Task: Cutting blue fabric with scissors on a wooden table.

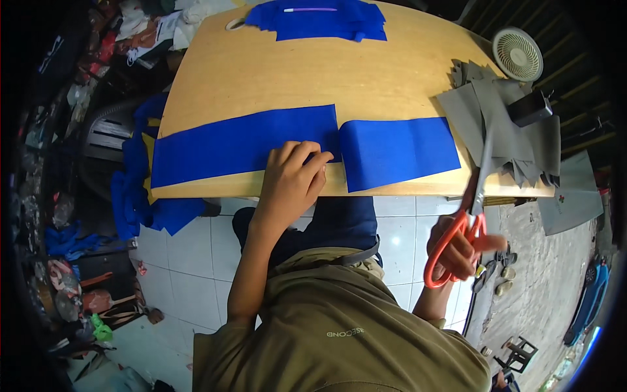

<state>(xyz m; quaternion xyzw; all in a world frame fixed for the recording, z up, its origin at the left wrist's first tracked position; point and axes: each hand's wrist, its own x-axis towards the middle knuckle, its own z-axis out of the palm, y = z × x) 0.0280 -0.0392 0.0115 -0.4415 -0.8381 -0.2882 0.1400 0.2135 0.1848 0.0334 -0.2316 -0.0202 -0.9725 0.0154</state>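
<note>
My left hand (292, 178) presses flat on a long strip of blue fabric (241, 144) near the front edge of a wooden table (313, 72). A shorter, separate piece of blue fabric (398, 151) lies just to its right. My right hand (460, 249) grips orange-handled scissors (467, 219) off the table's front right corner, with the blades pointing up over the edge toward a pile of grey fabric pieces (503, 130).
More blue fabric (320, 18) with a thin white stick on it lies at the table's far edge, beside a roll of tape (234, 25). A small white fan (517, 53) and a black box (530, 108) sit at the right. Blue cloth (140, 202) hangs off the left edge over a tiled floor.
</note>
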